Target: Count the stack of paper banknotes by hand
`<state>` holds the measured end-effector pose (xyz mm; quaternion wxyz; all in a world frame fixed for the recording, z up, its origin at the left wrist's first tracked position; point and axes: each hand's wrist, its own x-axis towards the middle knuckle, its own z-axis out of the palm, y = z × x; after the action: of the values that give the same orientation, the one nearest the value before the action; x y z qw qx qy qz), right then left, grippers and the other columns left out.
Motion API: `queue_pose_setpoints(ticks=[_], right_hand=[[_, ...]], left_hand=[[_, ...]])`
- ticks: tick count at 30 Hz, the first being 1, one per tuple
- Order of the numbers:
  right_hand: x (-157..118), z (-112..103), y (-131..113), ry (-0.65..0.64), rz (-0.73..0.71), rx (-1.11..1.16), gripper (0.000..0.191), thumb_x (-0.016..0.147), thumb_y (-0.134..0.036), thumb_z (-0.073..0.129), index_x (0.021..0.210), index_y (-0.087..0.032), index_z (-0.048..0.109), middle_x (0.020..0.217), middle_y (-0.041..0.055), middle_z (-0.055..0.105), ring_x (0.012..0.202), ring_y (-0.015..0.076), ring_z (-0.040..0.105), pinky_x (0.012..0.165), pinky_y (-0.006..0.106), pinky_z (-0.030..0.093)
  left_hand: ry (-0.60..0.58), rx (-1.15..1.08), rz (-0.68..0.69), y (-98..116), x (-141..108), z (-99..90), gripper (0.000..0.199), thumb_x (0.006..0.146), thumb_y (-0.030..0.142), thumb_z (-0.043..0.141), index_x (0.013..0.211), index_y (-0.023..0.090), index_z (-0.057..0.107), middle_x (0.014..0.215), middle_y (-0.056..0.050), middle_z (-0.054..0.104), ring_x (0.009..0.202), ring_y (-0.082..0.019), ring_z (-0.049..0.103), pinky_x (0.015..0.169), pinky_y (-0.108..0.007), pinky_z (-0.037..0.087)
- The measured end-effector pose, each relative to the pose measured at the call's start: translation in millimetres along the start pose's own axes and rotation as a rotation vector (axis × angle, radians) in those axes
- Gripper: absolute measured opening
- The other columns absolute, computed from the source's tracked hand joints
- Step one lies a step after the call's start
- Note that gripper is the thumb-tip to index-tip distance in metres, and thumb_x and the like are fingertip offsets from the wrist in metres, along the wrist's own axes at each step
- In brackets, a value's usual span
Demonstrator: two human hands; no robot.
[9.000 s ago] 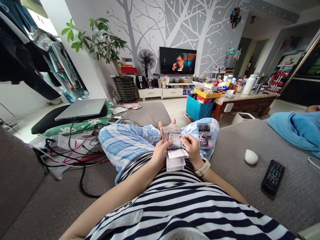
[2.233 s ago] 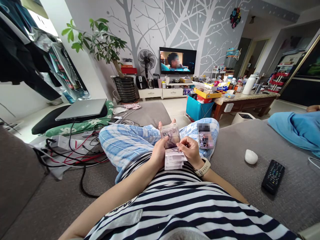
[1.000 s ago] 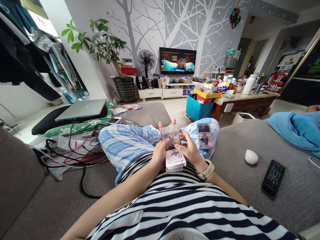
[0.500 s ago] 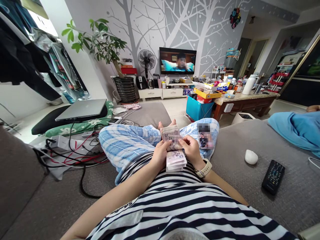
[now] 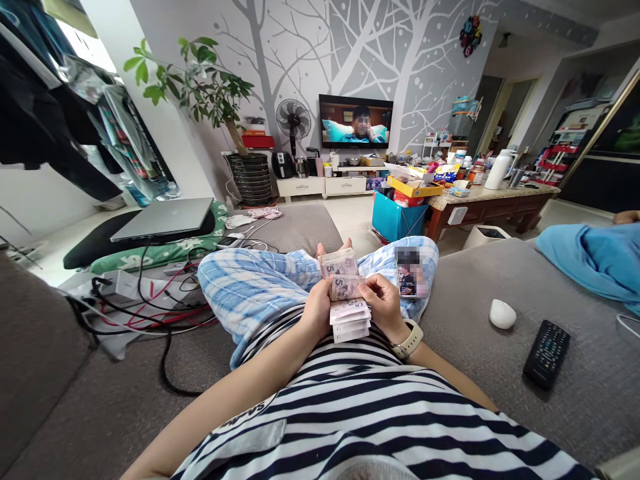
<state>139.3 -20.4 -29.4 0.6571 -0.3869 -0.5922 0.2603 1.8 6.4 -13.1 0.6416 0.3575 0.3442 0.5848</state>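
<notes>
A stack of pale purple banknotes (image 5: 339,265) marked with a 5 is held over my lap. My left hand (image 5: 318,308) grips the stack from the left side, its fingers mostly hidden behind the notes. With thumb and fingers, my right hand (image 5: 384,301) pinches the right edge of a note that is folded down toward me. Several more notes (image 5: 350,320) hang fanned out below, nearer my striped shirt. A phone (image 5: 407,277) with a lit screen rests on my right leg, just beyond my right hand.
On the sofa to my right lie a white mouse-shaped object (image 5: 502,314), a black remote control (image 5: 547,354) and a blue cloth (image 5: 593,257). Tangled cables (image 5: 150,313) and a closed laptop (image 5: 163,219) are at my left. A cluttered table (image 5: 500,195) stands ahead right.
A note from the stack has been drawn down toward me by my right hand. The lower notes are more fanned out. Both arms stay nearly in place.
</notes>
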Motion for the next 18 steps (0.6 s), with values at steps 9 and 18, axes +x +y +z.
queue_pose_setpoints(ticks=[9,18], right_hand=[[-2.0,-1.6,-2.9,-0.094,-0.020,0.036,0.021,0.086,-0.039,0.060,0.078,-0.019,0.061,0.066,-0.0021,0.053,0.060,0.0124,0.045,0.058,0.026,0.038],[-1.1,-2.5,-5.0,-0.103,-0.072,0.050,0.026,0.089,-0.042,0.056,0.075,-0.020,0.059,0.067,-0.0008,0.052,0.064,0.0141,0.046,0.061,0.028,0.038]], left_hand=[[-0.067,-0.029,-0.092,8.5,-7.1,3.7,0.030,0.065,0.041,0.073,0.080,0.017,0.066,0.073,-0.007,0.071,0.076,-0.026,0.069,0.068,-0.035,0.055],[-0.079,-0.060,-0.107,8.3,-5.4,4.1,0.031,0.065,0.042,0.073,0.083,0.017,0.065,0.072,-0.007,0.072,0.081,-0.029,0.070,0.068,-0.037,0.055]])
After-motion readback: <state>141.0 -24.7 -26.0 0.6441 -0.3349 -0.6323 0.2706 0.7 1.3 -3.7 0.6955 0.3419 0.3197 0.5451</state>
